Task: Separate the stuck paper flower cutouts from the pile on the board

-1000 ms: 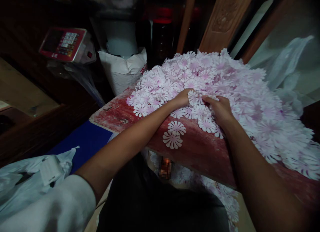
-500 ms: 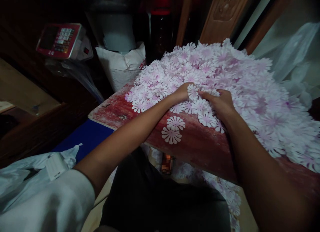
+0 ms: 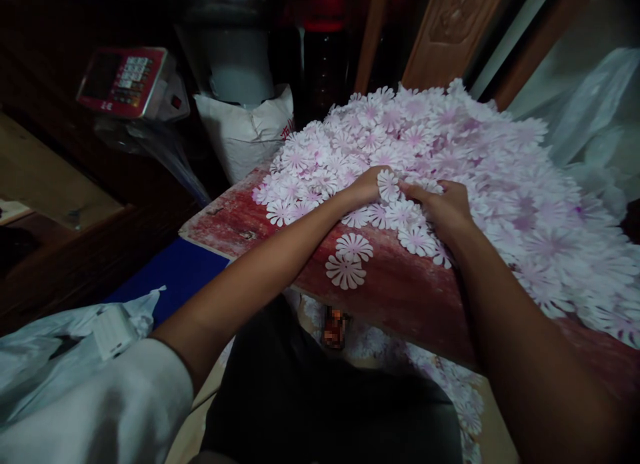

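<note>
A white flower cutout (image 3: 388,185) with a faint pink-purple tinge stands up between my two hands at the near side of a big heap of the same flowers (image 3: 420,134). My left hand (image 3: 373,183) is closed on this cutout, its fingertips mostly hidden behind it. From the other side, my right hand (image 3: 450,207) reaches in with the thumb pointing at the cutout's edge. More flower cutouts show between the right thumb and forefinger, and that hand is partly closed around them. Two loose flowers (image 3: 346,271) lie overlapping on the red board (image 3: 410,301) in front.
At the left is a red-faced digital scale (image 3: 123,81). Beside it a white sack (image 3: 245,131) leans behind the board. A pale plastic bag (image 3: 30,357) with a white box (image 3: 114,331) lies lower left. More flowers (image 3: 465,401) are on the floor below the board.
The view has shifted very slightly, so everything sits a little further right. Both hands keep the same pose around the flower cutout.
</note>
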Available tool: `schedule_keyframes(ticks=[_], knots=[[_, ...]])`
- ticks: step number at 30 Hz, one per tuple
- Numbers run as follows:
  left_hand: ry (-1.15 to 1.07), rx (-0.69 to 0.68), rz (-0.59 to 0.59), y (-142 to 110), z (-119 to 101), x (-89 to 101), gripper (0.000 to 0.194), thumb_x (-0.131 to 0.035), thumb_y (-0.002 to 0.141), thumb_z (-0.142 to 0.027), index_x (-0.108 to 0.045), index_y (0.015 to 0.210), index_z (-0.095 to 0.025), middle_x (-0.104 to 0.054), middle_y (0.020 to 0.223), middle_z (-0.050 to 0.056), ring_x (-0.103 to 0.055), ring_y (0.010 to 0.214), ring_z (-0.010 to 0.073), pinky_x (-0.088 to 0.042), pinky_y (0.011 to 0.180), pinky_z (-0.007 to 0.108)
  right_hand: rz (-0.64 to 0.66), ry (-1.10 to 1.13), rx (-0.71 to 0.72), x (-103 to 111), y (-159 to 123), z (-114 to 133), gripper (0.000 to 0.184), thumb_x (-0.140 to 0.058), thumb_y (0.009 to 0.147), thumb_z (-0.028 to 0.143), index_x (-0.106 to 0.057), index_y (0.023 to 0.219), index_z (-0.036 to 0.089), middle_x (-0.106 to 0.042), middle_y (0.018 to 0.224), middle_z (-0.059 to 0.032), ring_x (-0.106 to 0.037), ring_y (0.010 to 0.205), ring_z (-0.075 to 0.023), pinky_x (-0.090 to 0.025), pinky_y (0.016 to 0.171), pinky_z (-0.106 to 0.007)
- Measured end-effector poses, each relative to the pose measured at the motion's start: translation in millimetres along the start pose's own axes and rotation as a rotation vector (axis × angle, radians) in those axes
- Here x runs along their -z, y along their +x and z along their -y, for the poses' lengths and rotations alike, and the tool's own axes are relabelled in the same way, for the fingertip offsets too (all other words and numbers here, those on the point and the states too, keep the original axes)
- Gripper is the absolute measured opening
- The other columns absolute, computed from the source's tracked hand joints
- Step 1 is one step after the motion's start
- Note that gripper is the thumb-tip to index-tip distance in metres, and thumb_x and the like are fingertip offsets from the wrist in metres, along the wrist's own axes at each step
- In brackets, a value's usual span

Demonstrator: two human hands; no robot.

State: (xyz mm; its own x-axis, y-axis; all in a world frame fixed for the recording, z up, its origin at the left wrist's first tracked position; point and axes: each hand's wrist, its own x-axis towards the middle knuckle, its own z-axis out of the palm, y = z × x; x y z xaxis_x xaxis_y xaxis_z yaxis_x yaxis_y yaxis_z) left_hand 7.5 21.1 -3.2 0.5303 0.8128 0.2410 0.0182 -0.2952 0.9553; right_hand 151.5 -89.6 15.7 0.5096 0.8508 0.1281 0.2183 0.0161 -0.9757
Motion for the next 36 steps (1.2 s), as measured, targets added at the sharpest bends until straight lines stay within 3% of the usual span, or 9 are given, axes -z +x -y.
schedule_keyframes(ticks=[8,16,21,30,36], knots=[[0.008,-0.008,0.009,2.5,7.1,-0.5,0.02,-0.073,0.089,-0.023,-0.059,0.075,-0.018,-0.059,0.083,0.0,-0.057,0.091,0.0168,-0.054,0.102,0.035,0.006,0.056,0.0,-1.6,5.8,-5.0,0.035,-0.095,0.057,0.034,-0.07,0.078,0.022,-0.07,0.084,-0.0072,-0.061,0.072,-0.0212,-0.049,0.063,-0.038],[0.003,-0.016,0.035,2.8,6.0,-0.8,0.018,-0.071,0.089,-0.021,-0.058,0.077,-0.017,-0.057,0.082,-0.002,-0.051,0.085,0.0133,-0.053,0.104,0.037,0.007,0.048,0.02,-1.8,6.8,-4.8,0.026,-0.09,0.059,0.029,-0.07,0.076,0.021,-0.069,0.078,-0.0045,-0.058,0.072,-0.0184,-0.046,0.062,-0.033],[0.003,0.001,0.028,3.3,6.4,-1.2,0.017,-0.072,0.089,-0.017,-0.06,0.078,-0.016,-0.058,0.082,-0.003,-0.055,0.087,0.0138,-0.053,0.109,0.04,-0.013,0.079,0.003,-4.1,6.1,-3.8,0.023,-0.086,0.061,0.024,-0.072,0.077,0.018,-0.069,0.077,-0.0036,-0.059,0.071,-0.0156,-0.044,0.061,-0.029],[-0.007,-0.017,0.039,4.5,7.4,-0.3,0.013,-0.071,0.089,-0.02,-0.063,0.081,-0.015,-0.062,0.086,0.0,-0.061,0.095,0.0171,-0.053,0.113,0.042,-0.007,0.041,0.009,-1.6,10.6,-7.7,0.02,-0.084,0.061,0.026,-0.069,0.073,0.02,-0.064,0.069,-0.002,-0.054,0.066,-0.0155,-0.039,0.058,-0.029],[-0.024,-0.015,0.029,5.5,8.1,-1.2,0.014,-0.072,0.09,-0.019,-0.063,0.08,-0.015,-0.06,0.082,-0.001,-0.058,0.088,0.0141,-0.054,0.109,0.039,-0.005,0.035,0.0,-1.3,8.9,-3.9,0.018,-0.08,0.064,0.029,-0.068,0.07,0.018,-0.061,0.063,-0.0012,-0.051,0.063,-0.0149,-0.037,0.056,-0.029]])
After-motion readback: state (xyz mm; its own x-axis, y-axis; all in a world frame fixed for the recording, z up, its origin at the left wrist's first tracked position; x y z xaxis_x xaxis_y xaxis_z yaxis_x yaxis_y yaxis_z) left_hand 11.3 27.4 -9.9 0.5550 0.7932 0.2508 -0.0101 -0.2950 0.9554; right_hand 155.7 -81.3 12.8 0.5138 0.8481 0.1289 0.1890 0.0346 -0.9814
